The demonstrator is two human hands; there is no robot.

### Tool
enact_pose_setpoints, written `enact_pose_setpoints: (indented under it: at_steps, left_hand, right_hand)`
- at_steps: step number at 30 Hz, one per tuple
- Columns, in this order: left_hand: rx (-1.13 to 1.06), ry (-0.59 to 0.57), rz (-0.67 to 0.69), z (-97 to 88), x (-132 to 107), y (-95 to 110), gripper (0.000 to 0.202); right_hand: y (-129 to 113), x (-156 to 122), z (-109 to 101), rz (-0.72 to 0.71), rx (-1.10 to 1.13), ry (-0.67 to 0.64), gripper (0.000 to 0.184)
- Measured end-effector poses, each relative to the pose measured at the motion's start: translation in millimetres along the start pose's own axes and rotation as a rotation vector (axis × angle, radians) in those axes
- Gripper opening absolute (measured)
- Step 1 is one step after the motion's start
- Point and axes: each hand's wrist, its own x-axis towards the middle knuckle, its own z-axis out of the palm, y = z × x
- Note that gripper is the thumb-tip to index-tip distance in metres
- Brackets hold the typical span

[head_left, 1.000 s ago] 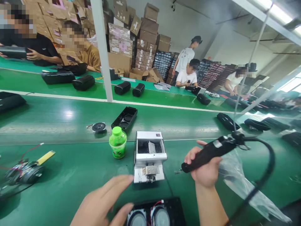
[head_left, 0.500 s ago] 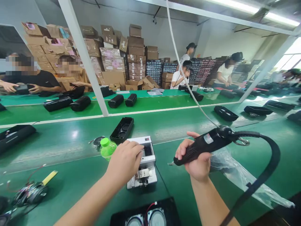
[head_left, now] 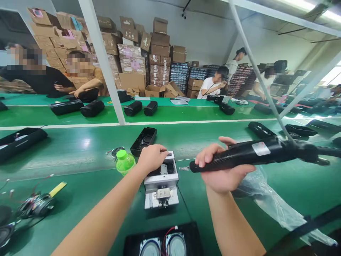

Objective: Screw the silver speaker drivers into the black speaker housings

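Observation:
My left hand [head_left: 151,158] rests on the back of a small white feeder box [head_left: 161,185] on the green bench. Its fingers curl down over the box's open top, and what they pinch is hidden. My right hand [head_left: 221,174] is wrapped round a black electric screwdriver [head_left: 247,154], held level above the bench with its bit pointing left, just right of the box. The screwdriver's cable runs off to the right and a cord rises from it. A black speaker housing [head_left: 162,243] with two round drivers lies at the near edge below the box.
A green bottle [head_left: 124,161] stands left of the box, with an open black shell [head_left: 144,140] behind it. Loose speaker drivers with wires [head_left: 34,206] lie at the left, and a clear plastic bag [head_left: 269,202] at the right. A white post [head_left: 106,67] rises from the belt. Other people work across it.
My left hand went forward from the near edge onto the feeder box and curled over its top. The screwdriver swung from tilted to nearly level and moved a little higher.

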Motion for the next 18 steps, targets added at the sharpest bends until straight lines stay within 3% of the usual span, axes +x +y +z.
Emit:
enact_pose_setpoints:
  at_steps: [5, 10, 14, 18]
  left_hand:
    - [-0.235, 0.27, 0.027, -11.6, -52, -5, 0.032]
    - [-0.404, 0.326, -0.008, -17.6, -143, -31, 0.034]
    - [-0.717, 0.273, -0.268, -8.4, -195, -48, 0.044]
    - [-1.02, 0.236, -0.493, -2.8, -207, -49, 0.055]
  right_hand:
    - [42, 11, 22, 0.007, 0.045, -0.154, 0.068]
    - [82, 2, 25, 0.045, 0.096, -0.322, 0.059]
    - [99, -4, 20, 0.121, 0.087, -0.386, 0.045]
    - [96, -5, 20, 0.204, 0.051, -0.363, 0.046]
